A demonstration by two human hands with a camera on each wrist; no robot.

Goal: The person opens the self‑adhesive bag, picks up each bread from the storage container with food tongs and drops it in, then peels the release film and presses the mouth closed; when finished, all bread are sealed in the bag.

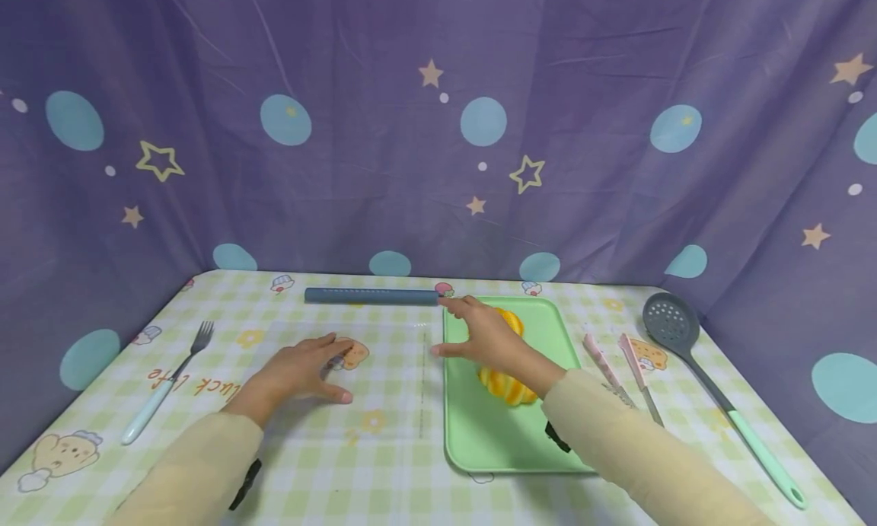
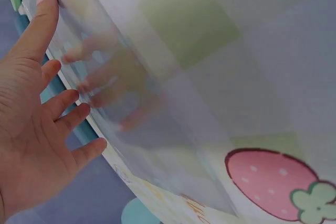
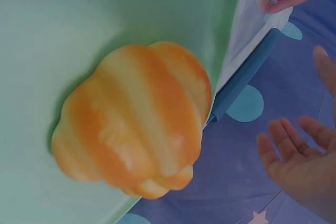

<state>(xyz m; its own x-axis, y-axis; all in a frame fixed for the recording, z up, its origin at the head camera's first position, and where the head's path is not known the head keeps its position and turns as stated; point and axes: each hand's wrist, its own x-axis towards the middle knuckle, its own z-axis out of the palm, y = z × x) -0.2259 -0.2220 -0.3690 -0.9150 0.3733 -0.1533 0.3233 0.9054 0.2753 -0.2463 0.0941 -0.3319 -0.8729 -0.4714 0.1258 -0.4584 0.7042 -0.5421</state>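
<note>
My left hand [image 1: 301,370] hovers low over a clear plastic sheet or bag [image 1: 393,393] lying flat on the table, fingers loosely spread and holding nothing. In the left wrist view the fingers [image 2: 32,35] reflect in the glossy plastic [image 2: 157,145]. A light green tray [image 1: 493,444] lies right of the plastic. On it sits an orange-and-cream striped bread roll [image 1: 507,389], partly covered by my right hand [image 1: 489,339] in the head view. That hand is empty, thumb and fingers apart, above the tray's left half. The right wrist view shows the bread [image 3: 128,121] whole.
A blue-grey tube-like bar [image 1: 370,296] lies at the back edge. At the left is a fork [image 1: 167,385] with a pale handle. Right of the tray are two pink-ended metal arms [image 1: 633,362], partly behind my sleeve, and a slotted skimmer [image 1: 671,322] with a mint handle.
</note>
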